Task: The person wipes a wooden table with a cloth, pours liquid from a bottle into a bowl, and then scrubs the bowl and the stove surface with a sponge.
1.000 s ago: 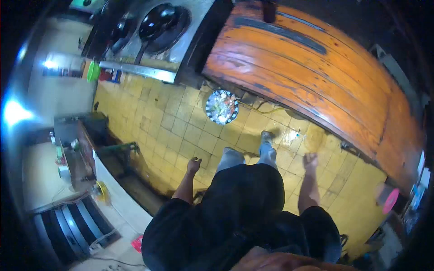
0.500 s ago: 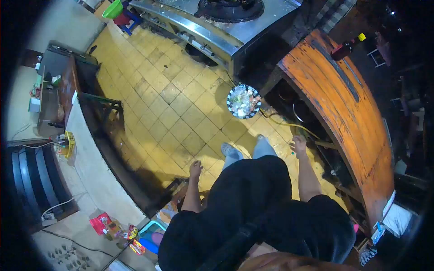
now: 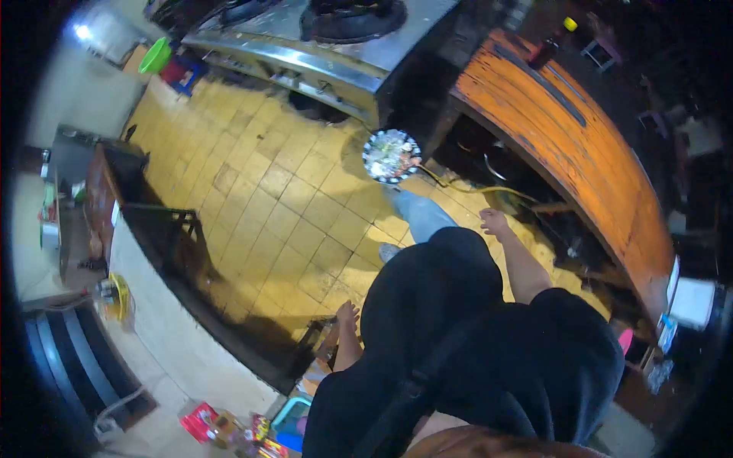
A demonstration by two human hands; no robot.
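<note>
My left hand hangs low beside my left thigh, its fingers loosely bent and nothing seen in it. Out in front on the right, my right hand has its fingers apart and holds nothing. Past my front foot, a round bin with a black-and-white patterned rim stands on the floor, filled with what looks like plastic and scraps. Neither hand touches it. A yellow hose or cord runs along the floor from beside the bin, close to my right hand.
Yellow tiles cover the floor. A worn orange wooden counter curves along the right, with a bottle on it. The metal stove stands ahead. To the left runs a pale counter; a green basin sits at the far left.
I have stepped forward, one leg now swung ahead close to the bin. Stove and counters have shifted in view. Both hands have swung slightly and still hold nothing.
</note>
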